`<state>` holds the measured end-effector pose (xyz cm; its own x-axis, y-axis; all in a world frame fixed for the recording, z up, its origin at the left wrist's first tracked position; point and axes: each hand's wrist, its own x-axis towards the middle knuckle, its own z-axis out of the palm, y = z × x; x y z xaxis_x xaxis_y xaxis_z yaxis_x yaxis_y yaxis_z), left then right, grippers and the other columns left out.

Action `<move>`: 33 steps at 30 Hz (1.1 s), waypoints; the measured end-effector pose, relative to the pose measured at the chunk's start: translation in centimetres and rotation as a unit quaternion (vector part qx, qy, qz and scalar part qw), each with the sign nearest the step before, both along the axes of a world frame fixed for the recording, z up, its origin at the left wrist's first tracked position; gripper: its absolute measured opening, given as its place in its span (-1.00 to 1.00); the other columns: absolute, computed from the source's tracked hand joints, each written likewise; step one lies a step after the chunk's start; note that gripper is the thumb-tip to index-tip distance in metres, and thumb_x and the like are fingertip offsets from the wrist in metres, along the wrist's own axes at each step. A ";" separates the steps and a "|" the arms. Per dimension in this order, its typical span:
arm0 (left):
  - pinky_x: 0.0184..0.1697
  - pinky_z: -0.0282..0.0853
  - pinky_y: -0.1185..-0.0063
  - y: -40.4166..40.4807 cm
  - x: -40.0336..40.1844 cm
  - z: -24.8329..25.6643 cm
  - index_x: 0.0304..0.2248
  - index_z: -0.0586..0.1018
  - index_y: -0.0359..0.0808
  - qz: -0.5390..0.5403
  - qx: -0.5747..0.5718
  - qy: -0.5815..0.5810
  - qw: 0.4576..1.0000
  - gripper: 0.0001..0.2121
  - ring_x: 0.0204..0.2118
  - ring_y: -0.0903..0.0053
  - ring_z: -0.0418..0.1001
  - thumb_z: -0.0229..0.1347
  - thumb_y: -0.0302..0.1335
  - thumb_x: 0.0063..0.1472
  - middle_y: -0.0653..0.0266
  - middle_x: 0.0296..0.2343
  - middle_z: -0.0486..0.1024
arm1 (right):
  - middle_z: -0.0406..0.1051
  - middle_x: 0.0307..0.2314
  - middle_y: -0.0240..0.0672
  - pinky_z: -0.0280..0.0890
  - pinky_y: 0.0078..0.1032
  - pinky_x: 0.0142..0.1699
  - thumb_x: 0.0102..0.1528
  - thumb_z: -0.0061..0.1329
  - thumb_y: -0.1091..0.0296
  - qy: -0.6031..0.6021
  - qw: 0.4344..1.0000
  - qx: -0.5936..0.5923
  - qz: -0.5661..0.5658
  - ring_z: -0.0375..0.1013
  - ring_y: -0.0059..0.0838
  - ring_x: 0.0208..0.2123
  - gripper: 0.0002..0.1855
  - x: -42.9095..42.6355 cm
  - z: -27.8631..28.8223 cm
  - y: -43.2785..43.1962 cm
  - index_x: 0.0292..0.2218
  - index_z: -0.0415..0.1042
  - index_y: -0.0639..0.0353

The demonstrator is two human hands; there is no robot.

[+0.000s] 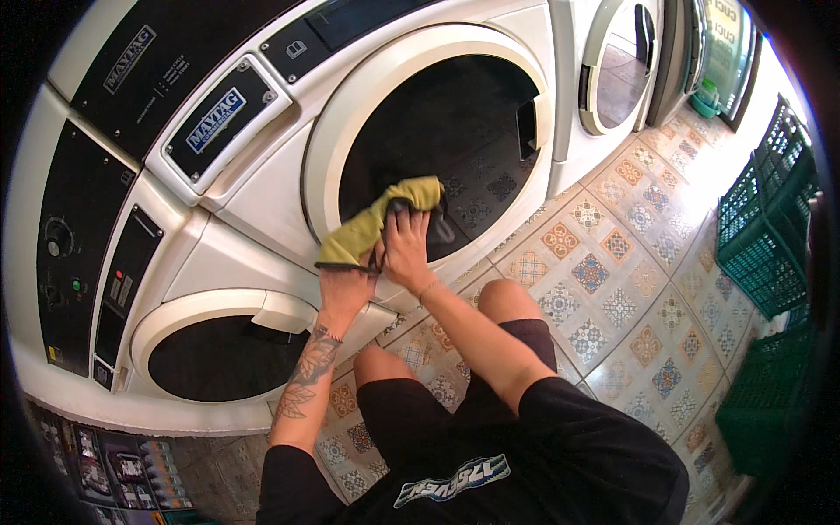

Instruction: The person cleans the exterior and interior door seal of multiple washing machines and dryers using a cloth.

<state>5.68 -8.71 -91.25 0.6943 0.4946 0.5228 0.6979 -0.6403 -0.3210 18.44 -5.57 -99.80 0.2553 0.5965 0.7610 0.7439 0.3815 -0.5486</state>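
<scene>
A yellow-green cloth (pixel 357 230) with dark edging lies bunched against the lower part of a dark round door glass (pixel 440 131) on a white Maytag front-loading machine. My left hand (pixel 346 289) is at the cloth's lower left end, its fingers mostly hidden beneath the fabric. Just beside it, my right hand (pixel 405 246) grips the middle of the cloth by its dark edge, with the fingertips tucked under. A cream ring (pixel 325 157) frames the glass, and a dark handle recess (pixel 527 130) is set at its right side.
A second machine door (pixel 226 357) is at lower left, beside a control panel (pixel 62 262) with a knob. Another white machine (pixel 571 85) adjoins on the right. Green plastic baskets (pixel 764 230) stand along the right of the patterned tile floor (pixel 590 269). My knees are below the door.
</scene>
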 end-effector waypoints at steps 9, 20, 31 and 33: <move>-0.19 0.45 0.23 5.3 14.9 6.3 0.18 0.29 -0.11 0.073 -0.064 -0.028 0.995 -0.32 -0.26 0.17 0.56 0.16 -0.25 0.04 0.08 -0.29 0.59 | 0.05 0.14 0.26 -0.32 0.14 0.32 0.07 -0.15 0.29 -0.004 0.993 0.091 -0.071 -0.16 0.32 0.27 -0.36 14.9 9.5 6.3 0.11 0.17 0.51; -0.40 0.45 0.36 4.2 8.6 -8.7 -0.41 0.59 -0.17 -0.023 -0.162 0.010 0.986 -0.85 -0.50 0.27 0.56 0.17 -0.39 -0.05 0.19 -0.57 0.56 | -0.25 0.25 0.32 -0.41 -0.13 0.38 0.20 -0.19 0.26 0.354 0.933 -0.033 -0.050 -0.35 0.26 0.32 -0.24 4.5 -10.7 3.0 0.21 -0.16 0.64; -0.10 0.38 0.23 2.3 1.7 -2.2 0.07 0.45 -0.11 0.002 0.007 0.008 1.000 -0.43 -0.13 0.16 0.48 0.15 -0.41 -0.03 0.17 -0.16 0.53 | -0.03 0.11 0.34 -0.41 0.28 0.28 0.03 -0.14 0.27 0.095 0.995 0.016 -0.002 -0.20 0.54 0.19 -0.32 1.1 -0.3 1.4 0.09 0.10 0.55; -0.08 0.38 0.23 3.3 5.6 1.2 0.11 0.41 -0.06 -0.002 0.007 -0.035 0.999 -0.39 -0.12 0.21 0.49 0.14 -0.39 -0.03 0.19 -0.16 0.52 | 0.00 0.11 0.32 -0.46 0.35 0.26 0.04 -0.17 0.23 0.057 0.996 0.062 -0.025 -0.22 0.53 0.20 -0.33 5.0 3.5 3.6 0.09 0.13 0.55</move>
<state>11.31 -5.44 -90.01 0.6577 0.4837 0.5775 0.7160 -0.6394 -0.2800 23.47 -1.99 -96.27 0.3716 0.4835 0.7925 0.6994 0.4156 -0.5815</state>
